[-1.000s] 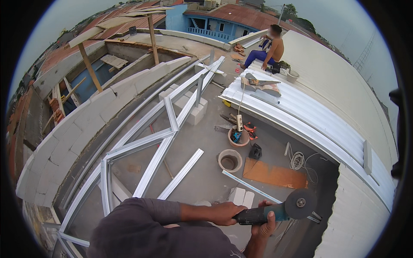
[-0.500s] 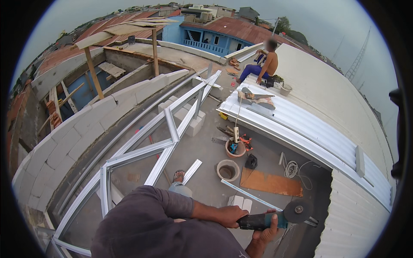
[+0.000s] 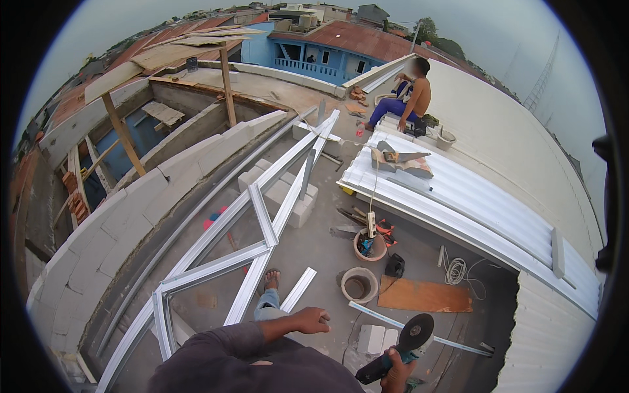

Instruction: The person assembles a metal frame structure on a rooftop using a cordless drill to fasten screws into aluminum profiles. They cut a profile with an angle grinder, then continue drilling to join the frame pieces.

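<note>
My right hand (image 3: 397, 374) is wrapped round the head end of an angle grinder (image 3: 375, 368). The grinder's body is dark and teal, and its dark cutting disc (image 3: 413, 335) points up and away from me. My left hand (image 3: 312, 320) is off the tool, its fingers loosely bent with nothing in them. It hovers near a short silver metal channel (image 3: 298, 289) by my foot. A long thin metal strip (image 3: 458, 346) runs behind the disc, which hides part of it. Pale blocks (image 3: 371, 338) lie on the floor just left of the grinder.
A silver metal truss (image 3: 216, 265) stretches across the left. Ahead stand a round bucket (image 3: 358, 286) and a tool bucket (image 3: 371, 247). An orange-brown board (image 3: 426, 297) and coiled cable (image 3: 455, 270) lie to the right. Another person (image 3: 413, 98) sits by the white roof sheets (image 3: 458, 190).
My left hand has let go of the grinder and moved left. My right hand has lowered the grinder leftward and turned it, so its disc now points more away from me.
</note>
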Tool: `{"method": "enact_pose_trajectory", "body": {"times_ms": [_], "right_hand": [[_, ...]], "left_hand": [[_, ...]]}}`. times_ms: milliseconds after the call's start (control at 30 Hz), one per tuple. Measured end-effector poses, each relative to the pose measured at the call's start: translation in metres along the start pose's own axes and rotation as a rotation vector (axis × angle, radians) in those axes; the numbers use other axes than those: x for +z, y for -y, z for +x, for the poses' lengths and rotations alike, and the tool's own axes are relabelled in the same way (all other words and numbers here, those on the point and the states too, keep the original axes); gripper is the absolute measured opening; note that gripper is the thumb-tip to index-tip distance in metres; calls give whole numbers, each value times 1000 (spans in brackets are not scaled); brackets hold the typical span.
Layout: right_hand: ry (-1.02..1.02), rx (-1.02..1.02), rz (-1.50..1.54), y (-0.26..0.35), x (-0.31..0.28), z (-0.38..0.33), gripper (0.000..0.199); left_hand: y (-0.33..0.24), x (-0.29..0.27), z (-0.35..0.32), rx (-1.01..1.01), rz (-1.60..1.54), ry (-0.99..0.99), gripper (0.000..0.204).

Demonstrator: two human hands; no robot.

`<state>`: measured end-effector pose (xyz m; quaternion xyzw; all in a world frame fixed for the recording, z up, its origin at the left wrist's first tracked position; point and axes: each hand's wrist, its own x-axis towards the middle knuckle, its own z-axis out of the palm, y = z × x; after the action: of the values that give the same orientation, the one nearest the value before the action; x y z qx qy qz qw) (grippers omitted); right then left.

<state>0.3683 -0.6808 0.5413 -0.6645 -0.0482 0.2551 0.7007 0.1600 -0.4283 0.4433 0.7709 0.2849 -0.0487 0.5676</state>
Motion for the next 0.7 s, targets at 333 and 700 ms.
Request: {"method": "enact_pose_trajectory", "body": {"times_ms": [333,700], "right_hand": [[35,327,-576,-93,187,117,32],[294,483,-1000,-116,399,165,44]], "left_hand": [[320,-255,150,-688,-149,-630,48],[553,-382,304,-988,-362,-1018,89]]}}
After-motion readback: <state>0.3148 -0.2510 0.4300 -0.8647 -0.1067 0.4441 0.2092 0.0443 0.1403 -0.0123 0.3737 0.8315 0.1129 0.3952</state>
